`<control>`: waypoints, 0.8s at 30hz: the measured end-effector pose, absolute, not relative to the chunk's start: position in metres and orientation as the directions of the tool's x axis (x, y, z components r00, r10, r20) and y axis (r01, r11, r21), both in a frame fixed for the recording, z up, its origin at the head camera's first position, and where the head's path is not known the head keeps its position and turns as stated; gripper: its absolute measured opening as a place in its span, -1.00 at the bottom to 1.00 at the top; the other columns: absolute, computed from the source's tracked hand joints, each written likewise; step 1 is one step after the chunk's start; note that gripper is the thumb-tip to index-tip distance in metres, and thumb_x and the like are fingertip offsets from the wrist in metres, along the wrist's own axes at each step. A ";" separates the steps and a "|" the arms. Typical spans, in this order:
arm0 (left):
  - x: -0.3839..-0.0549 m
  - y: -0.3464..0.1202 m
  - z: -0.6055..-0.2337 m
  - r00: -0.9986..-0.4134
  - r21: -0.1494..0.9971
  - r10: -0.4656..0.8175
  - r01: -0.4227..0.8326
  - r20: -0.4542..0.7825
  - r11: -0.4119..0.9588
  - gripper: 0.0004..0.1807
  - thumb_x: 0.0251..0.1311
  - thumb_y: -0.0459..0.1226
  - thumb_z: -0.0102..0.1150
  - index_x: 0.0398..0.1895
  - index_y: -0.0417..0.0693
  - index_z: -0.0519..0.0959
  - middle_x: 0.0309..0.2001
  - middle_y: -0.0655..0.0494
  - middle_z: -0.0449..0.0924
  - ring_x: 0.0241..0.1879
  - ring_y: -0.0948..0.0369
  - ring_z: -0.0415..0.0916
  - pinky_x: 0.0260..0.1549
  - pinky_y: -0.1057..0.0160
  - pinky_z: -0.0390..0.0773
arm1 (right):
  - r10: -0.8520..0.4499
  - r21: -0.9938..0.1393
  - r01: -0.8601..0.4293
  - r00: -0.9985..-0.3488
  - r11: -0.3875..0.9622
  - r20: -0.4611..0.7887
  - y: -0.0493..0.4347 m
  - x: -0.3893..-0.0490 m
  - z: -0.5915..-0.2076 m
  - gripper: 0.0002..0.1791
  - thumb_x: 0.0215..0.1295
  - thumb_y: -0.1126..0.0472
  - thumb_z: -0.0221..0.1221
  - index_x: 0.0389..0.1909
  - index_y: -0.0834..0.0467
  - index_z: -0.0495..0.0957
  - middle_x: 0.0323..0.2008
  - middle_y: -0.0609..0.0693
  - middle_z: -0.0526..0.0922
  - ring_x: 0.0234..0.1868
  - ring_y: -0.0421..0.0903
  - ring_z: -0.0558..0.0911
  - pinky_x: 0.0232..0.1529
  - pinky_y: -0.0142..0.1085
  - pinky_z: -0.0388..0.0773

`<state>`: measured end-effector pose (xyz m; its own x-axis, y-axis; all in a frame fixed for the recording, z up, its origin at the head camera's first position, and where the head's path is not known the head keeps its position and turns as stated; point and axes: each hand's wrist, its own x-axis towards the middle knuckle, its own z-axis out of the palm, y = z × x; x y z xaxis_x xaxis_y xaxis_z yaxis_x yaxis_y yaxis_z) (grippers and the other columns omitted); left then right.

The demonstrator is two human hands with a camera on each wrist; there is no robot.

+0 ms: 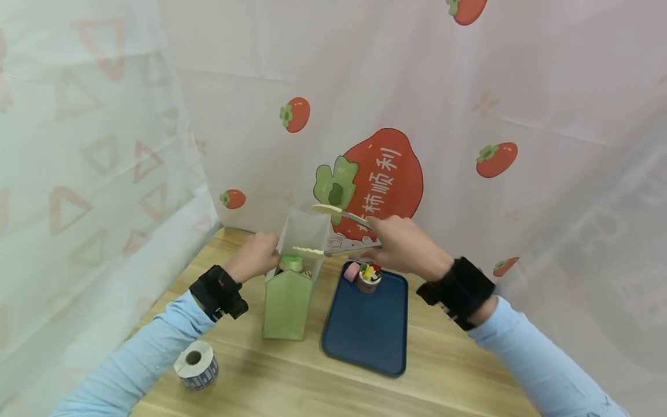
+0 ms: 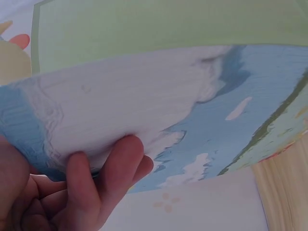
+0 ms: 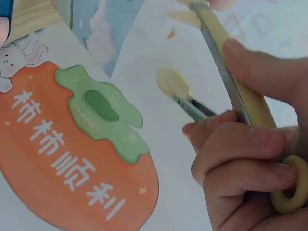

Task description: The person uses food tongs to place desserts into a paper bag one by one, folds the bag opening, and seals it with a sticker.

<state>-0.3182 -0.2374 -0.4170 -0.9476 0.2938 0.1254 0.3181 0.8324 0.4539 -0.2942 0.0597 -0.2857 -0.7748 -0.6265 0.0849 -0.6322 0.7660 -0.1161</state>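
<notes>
While a pale cloth printed with red fruit [image 1: 250, 150] backs the whole scene, a wood-grain bench [image 1: 260, 379] carries everything being handled. On it lies a dark blue tray [image 1: 365, 339], bare over most of its near part. Just left of the tray stands the paper bag [image 1: 286, 307], its green panel facing the wearer and its mouth spread wide below the pale inner wall. A pair of tongs [image 1: 349, 215] reaches over that mouth from the right, its two yellow tips well apart with nothing between them. The right hand [image 1: 409, 246] has its fingers curled round the tongs' arms, the thumb along one of them. At the bag's left rim the left hand [image 1: 255, 258] is bunched against the side, and the left wrist view shows its fingertips on the printed outer face; its grip seems to steady the bag, though the thumb's place is hard to make out. Beside the left sleeve sits a label roll [image 1: 197, 366]. At the tray's far end a small topped cup [image 1: 368, 281] touches or nearly touches a pink piece [image 1: 351, 271], while a green-topped piece [image 1: 291, 264] shows inside the bag. The step in hand looks like loading the bag; the next move probably calls for swinging the spread tongs clear of the rim and closing them gently on one of the small pieces left on the tray, without knocking its neighbour.
</notes>
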 end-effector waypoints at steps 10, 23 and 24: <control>-0.317 -0.245 -0.418 -0.947 0.411 0.294 0.320 0.127 0.854 -0.81 0.21 -0.45 -0.01 -0.56 -0.16 0.43 -0.64 0.12 0.30 -0.68 0.24 0.28 -0.66 0.35 0.27 | -0.472 -0.399 -0.515 -0.857 0.758 0.209 0.123 -0.264 -0.312 -0.64 0.26 0.13 0.33 0.01 0.18 0.53 -0.62 -0.08 0.23 -0.64 -0.24 0.20 -0.59 -0.37 0.14; -0.317 -0.244 -0.416 -0.937 0.416 0.314 0.348 0.150 0.840 -0.88 0.22 -0.41 0.07 -0.48 -0.16 0.48 -0.67 0.11 0.39 -0.72 0.26 0.36 -0.66 0.34 0.31 | -0.259 -0.409 -0.285 -0.959 0.867 0.119 0.197 -0.263 -0.396 -0.38 0.25 0.07 0.33 0.17 0.42 0.47 -0.31 0.08 0.64 -0.44 -0.15 0.42 -0.40 -0.31 0.33; -0.317 -0.244 -0.416 -0.938 0.419 0.314 0.346 0.147 0.839 -0.84 0.23 -0.41 0.07 -0.53 -0.14 0.46 -0.68 0.11 0.39 -0.72 0.26 0.36 -0.66 0.34 0.31 | -0.250 -0.416 -0.270 -0.963 0.868 0.104 0.201 -0.265 -0.404 -0.37 0.25 0.06 0.33 0.17 0.43 0.47 -0.29 0.10 0.66 -0.43 -0.14 0.44 -0.39 -0.29 0.36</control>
<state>-0.3168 -0.2438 -0.4157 -0.9381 0.3136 0.1468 0.3462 0.8393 0.4192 -0.2653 0.2006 -0.4042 -0.9627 -0.2498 0.1045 -0.2704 0.8684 -0.4156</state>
